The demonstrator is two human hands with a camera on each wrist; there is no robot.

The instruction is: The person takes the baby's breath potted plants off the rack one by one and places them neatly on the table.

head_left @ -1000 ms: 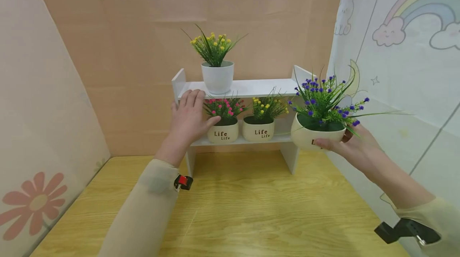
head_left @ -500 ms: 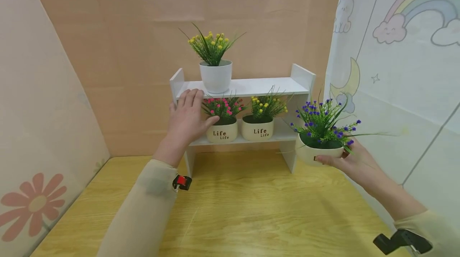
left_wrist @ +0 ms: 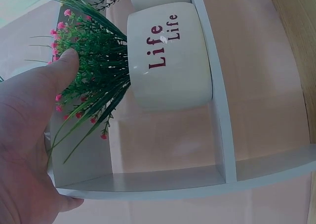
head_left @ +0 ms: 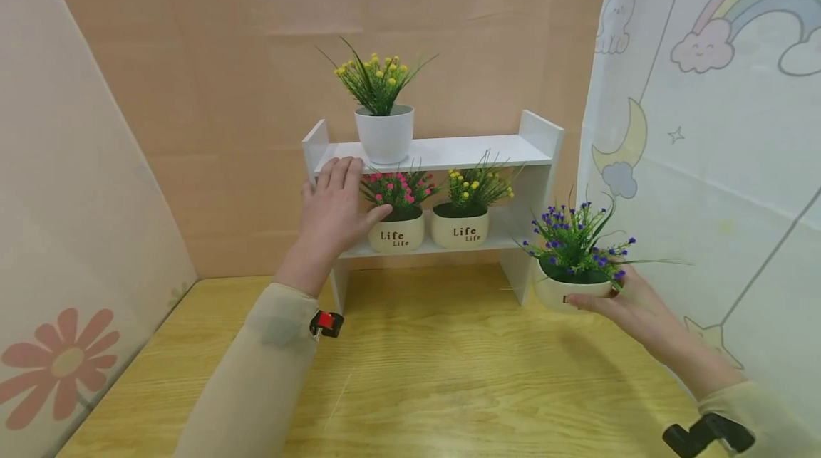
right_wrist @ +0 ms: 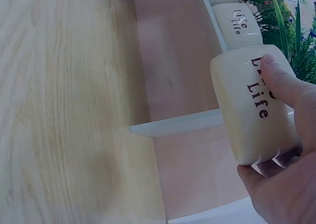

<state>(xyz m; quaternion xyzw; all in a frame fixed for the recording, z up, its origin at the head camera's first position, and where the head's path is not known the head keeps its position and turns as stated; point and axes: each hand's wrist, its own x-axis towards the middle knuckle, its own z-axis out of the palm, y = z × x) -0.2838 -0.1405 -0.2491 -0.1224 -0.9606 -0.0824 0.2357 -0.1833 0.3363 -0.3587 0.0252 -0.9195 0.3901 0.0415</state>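
In the head view my right hand (head_left: 641, 308) grips a cream pot of purple flowers (head_left: 571, 294) to the right of the white shelf (head_left: 474, 152). The thumb lies across the lettering at its front and the fingers curl round the far end. Held above the table, that pot casts a shadow below in the right wrist view. My left hand (head_left: 336, 209) rests at the upper left corner of the shelf, fingers extended over the top board's edge. Its thumb (left_wrist: 66, 68) overlaps the pink flowers (left_wrist: 94, 56) of a cream pot (left_wrist: 168, 56) on the lower board.
A white pot (head_left: 386, 134) with yellow flowers stands on the top board. Beside the pink-flowered pot, another cream pot (head_left: 460, 230) bears yellow flowers. The shelf stands on a wood-grain table (head_left: 410, 372), with a patterned wall (head_left: 737, 159) close on the right.
My right hand has lowered the purple-flowered pot toward the table, just right of the shelf. My left hand has stayed at the shelf's corner.
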